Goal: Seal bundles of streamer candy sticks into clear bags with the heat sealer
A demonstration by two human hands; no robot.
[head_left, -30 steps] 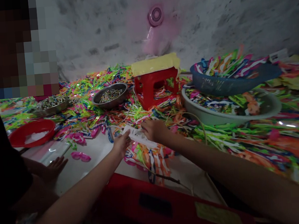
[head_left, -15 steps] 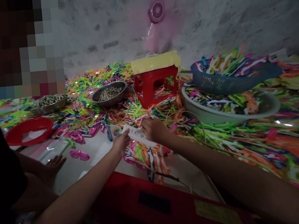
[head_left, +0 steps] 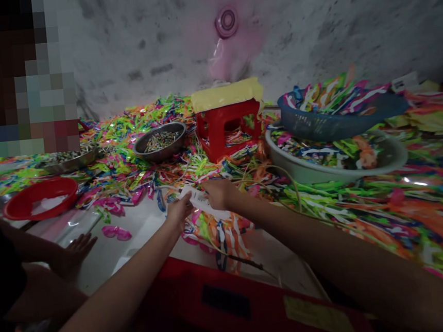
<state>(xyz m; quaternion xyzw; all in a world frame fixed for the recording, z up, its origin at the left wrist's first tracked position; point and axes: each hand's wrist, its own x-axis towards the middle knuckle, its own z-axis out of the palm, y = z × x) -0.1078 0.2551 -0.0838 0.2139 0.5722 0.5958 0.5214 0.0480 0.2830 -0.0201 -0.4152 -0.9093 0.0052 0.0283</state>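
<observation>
A white power strip [head_left: 199, 201] lies across the middle of the view, above strips of colourful material [head_left: 231, 235]. My left hand [head_left: 180, 210] is closed on its left end, thumb on top. Over its upper side is my right hand [head_left: 220, 193], fingers curled in; whatever those fingers hold, if anything, is hidden. A pale cable [head_left: 294, 180] loops to the right of my right hand.
Behind stands a red stool [head_left: 228, 129] with a yellow top. Metal bowls [head_left: 161, 143], a red basin [head_left: 42, 200] and a green basin [head_left: 338, 174] under a blue basket [head_left: 329, 120] surround it. Near me is a red box [head_left: 225, 300]. Another person's hand [head_left: 76, 251] rests at left.
The whole view has shifted slightly. My right hand has moved a little left along the power strip, its fingers lower over it. My left hand keeps its hold.
</observation>
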